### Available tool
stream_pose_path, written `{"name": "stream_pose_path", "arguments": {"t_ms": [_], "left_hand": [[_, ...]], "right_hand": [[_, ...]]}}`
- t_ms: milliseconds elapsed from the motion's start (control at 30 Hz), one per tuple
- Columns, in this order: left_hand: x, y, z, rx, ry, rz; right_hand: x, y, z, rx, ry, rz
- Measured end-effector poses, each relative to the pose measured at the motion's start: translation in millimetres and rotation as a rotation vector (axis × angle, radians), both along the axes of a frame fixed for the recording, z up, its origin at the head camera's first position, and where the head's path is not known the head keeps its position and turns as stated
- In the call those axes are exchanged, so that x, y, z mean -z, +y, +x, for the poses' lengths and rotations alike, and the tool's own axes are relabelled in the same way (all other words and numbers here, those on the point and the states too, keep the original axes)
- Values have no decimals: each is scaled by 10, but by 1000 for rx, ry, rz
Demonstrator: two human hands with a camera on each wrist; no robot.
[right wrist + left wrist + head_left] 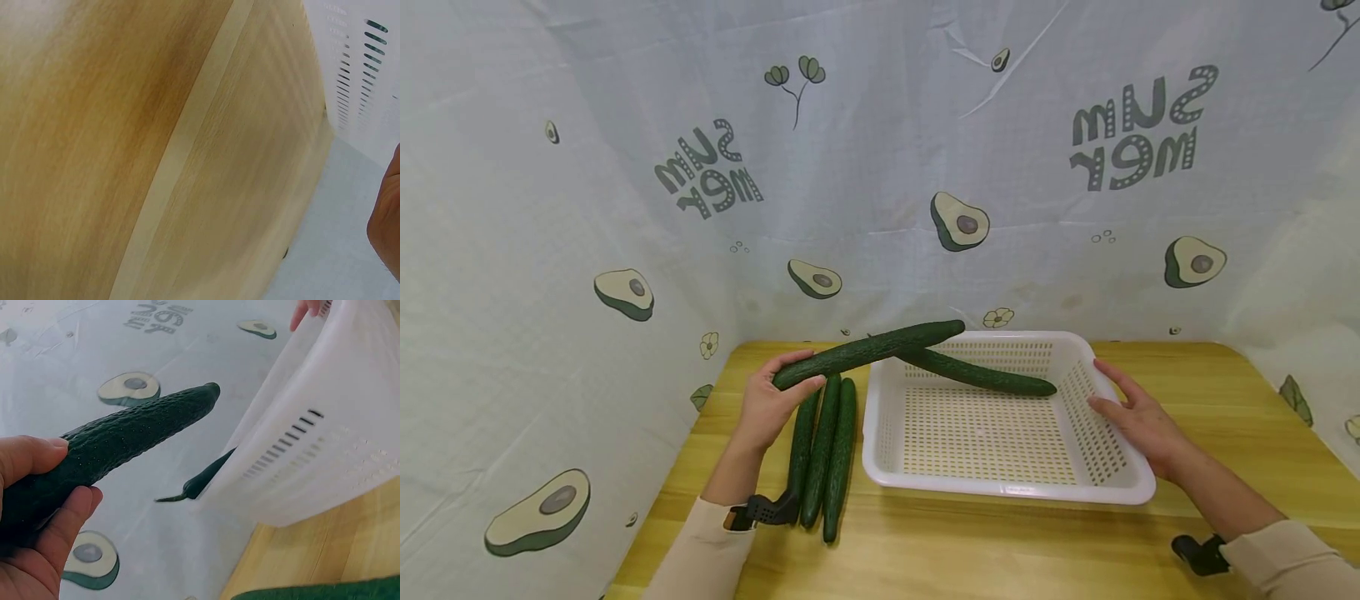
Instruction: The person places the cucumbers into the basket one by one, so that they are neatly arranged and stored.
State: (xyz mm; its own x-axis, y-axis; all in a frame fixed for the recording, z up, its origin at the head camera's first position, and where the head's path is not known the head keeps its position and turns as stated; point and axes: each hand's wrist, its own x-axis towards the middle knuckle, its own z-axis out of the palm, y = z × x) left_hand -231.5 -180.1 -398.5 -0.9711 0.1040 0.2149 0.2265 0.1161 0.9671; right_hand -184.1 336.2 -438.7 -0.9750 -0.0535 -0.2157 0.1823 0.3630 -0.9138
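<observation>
My left hand [766,408] holds a dark green cucumber [872,348] near its left end, raised and slanting up to the right. The left wrist view shows my thumb and fingers on either side of this cucumber [140,428]. Its far tip reaches over the back left of a white plastic basket [1000,490]. Another cucumber [992,377] lies in the basket, and its stem end pokes past the rim in the left wrist view. My right hand [1142,427] grips the basket's right rim; only part of this hand [386,225] shows in the right wrist view.
Three cucumbers [825,450] lie side by side on the wooden table [1000,542], left of the basket and partly behind my left wrist. A pale curtain [865,167] with avocado prints hangs behind and beside the table. Each wrist wears a black strap device.
</observation>
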Motion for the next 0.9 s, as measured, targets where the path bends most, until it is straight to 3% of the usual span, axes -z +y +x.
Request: {"name": "stream_pose_path", "arguments": {"t_ms": [367,500,733,900], "left_hand": [[-5,486,-145,115,-32,-52],[3,677,-144,155,-41,-88],[-80,951,-104,203,-86,-189],[-148,1122,-149,245,-110,-237]], "right_hand": [[5,-12,4,2,3,3],[11,-2,-1,4,5,25],[9,2,-5,-6,-1,9],[4,5,-9,-9,3,13]]}}
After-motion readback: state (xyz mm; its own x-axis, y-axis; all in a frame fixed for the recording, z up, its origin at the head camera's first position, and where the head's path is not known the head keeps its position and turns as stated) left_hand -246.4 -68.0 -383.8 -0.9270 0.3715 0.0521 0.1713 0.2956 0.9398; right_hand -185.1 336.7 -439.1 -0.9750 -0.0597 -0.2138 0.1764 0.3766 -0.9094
